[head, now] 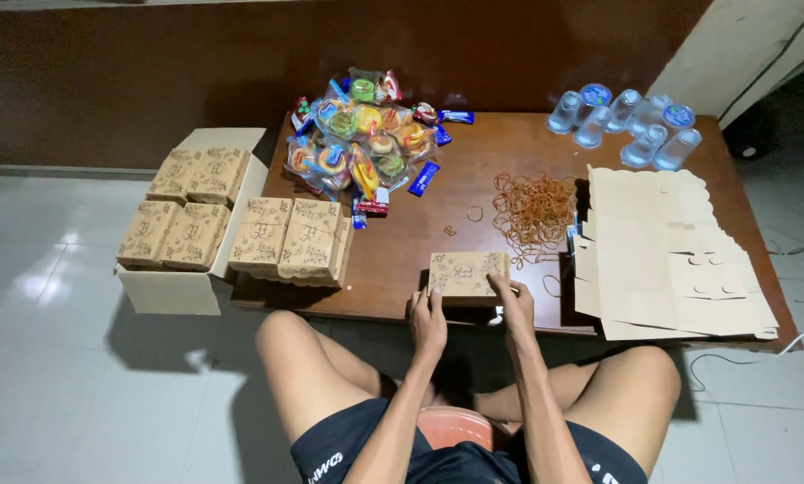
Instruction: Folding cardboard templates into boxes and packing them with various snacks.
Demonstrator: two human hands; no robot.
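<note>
Nearest, at the six o'clock edge of the dark brown wooden table (420, 242), both hands close on a small printed kraft box (467, 274): the left hand (428, 323) has its fingers curled against the box's near left corner, and the right hand (513, 306) presses fingers and thumb onto its near right corner and top. The box is thin card, matt and dry with crisp folded edges; it looks light, stiff only along the creases, and liable to dent if squeezed mid-panel, so the corners and side walls seem the safest places to hold it. Whether it is filled cannot be told. At three o'clock lies a stack of flat die-cut box blanks (671, 260), pale card with scalloped edges. Toward nine o'clock stand finished boxes (290, 237) of the same print, and past the table edge an open corrugated carton (164, 291) holds more of them. Further off, near one o'clock, is a loose tangle of thin orange rubber bands (535, 208), soft and stretchy. At eleven o'clock sits a heap of glossy wrapped snacks (362, 134), crinkly and slippery. Farthest, at two o'clock, clear plastic water cups (622, 121) cluster, sealed with blue lids.
</note>
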